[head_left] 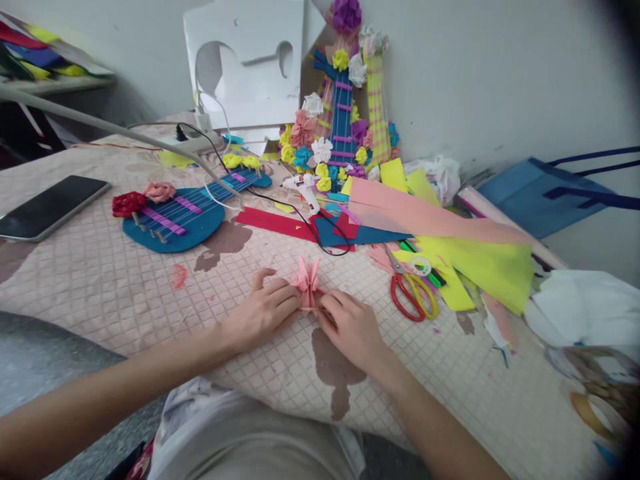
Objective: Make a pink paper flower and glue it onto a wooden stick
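Observation:
A small pink folded-paper piece point(307, 279) with pointed tips standing up is between my hands on the quilted cloth. My left hand point(270, 305) pinches its left side, index finger and thumb closed at its lower edge. From the right, my right hand point(350, 323) grips its lower right edge between bent fingers. The fingers cover the piece's lower corners. Beyond them lie a red strip point(275, 223) and a blue paper ukulele point(175, 217) with red and pink paper flowers. To the right rest scissors point(415, 297) with red and yellow handles.
A phone point(53, 207) lies at the far left. Behind are a white glue gun point(303, 190) with a black cord, more flower-covered paper instruments point(343, 120) and a white cut-out board point(250, 67). Pink sheets point(430, 210), yellow sheets point(490, 267) and a tape roll point(595, 413) are at right.

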A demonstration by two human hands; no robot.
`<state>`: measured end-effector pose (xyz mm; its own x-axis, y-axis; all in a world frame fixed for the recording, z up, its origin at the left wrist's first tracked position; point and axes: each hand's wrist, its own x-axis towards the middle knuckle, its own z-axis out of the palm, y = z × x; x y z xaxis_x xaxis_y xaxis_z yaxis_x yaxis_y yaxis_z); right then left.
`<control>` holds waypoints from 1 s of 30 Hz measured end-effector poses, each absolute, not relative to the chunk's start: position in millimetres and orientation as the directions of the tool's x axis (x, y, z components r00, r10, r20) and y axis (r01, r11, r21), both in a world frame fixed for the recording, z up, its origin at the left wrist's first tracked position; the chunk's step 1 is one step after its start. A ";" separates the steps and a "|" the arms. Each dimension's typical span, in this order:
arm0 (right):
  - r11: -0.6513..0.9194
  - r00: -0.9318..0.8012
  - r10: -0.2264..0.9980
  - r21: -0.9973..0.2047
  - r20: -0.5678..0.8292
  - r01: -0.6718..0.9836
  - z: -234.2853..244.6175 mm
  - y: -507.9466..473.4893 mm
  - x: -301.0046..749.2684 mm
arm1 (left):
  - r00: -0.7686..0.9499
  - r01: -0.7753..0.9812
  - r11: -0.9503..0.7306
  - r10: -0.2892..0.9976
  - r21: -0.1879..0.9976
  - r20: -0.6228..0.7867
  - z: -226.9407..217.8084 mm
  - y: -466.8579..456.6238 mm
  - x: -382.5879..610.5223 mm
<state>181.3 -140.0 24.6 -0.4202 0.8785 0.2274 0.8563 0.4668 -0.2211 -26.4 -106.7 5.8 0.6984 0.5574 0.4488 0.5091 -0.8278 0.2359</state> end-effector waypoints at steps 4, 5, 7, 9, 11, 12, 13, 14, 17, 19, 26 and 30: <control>0.445 -0.384 0.891 -0.299 0.241 0.844 24.4 -140.0 179.4 | 0.683 0.508 -0.820 0.570 0.263 0.458 8.1 -107.2 -25.9; 0.445 -0.381 0.891 -0.307 0.247 0.841 24.5 -139.9 178.4 | 0.680 0.509 -0.817 0.574 0.269 0.457 8.8 -107.5 -25.7; 0.457 -0.393 0.885 -0.310 0.248 0.834 24.7 -139.5 176.1 | 0.680 0.511 -0.814 0.579 0.276 0.450 9.5 -107.9 -25.5; 0.477 -0.418 0.876 -0.305 0.240 0.824 24.8 -139.1 173.8 | 0.681 0.513 -0.812 0.582 0.278 0.444 9.4 -108.2 -25.4; 0.497 -0.443 0.866 -0.296 0.232 0.816 24.7 -138.9 172.1 | 0.680 0.517 -0.809 0.587 0.281 0.440 9.0 -108.4 -25.4; 0.506 -0.454 0.861 -0.290 0.230 0.812 24.6 -138.9 171.6 | 0.678 0.519 -0.807 0.590 0.282 0.439 8.9 -108.4 -25.4; 0.513 -0.461 0.857 -0.285 0.231 0.810 24.4 -138.9 171.3 | 0.677 0.522 -0.805 0.592 0.283 0.438 8.9 -108.5 -25.4; 0.519 -0.468 0.853 -0.281 0.232 0.807 24.2 -138.9 171.1 | 0.675 0.524 -0.803 0.595 0.284 0.437 9.1 -108.5 -25.3; 0.530 -0.475 0.845 -0.277 0.243 0.801 23.7 -139.0 171.0 | 0.671 0.525 -0.800 0.599 0.290 0.436 9.7 -108.6 -25.0; 0.534 -0.476 0.843 -0.275 0.251 0.800 23.5 -139.0 171.0 | 0.668 0.521 -0.799 0.600 0.300 0.440 9.7 -108.5 -24.9; 0.525 -0.477 0.850 -0.275 0.224 0.805 22.3 -139.4 171.2 | 0.650 0.505 -0.783 0.622 0.364 0.437 8.3 -107.6 -24.6; 0.519 -0.476 0.854 -0.278 0.208 0.809 21.6 -139.7 172.0 | 0.643 0.508 -0.774 0.633 0.379 0.432 7.8 -106.9 -24.7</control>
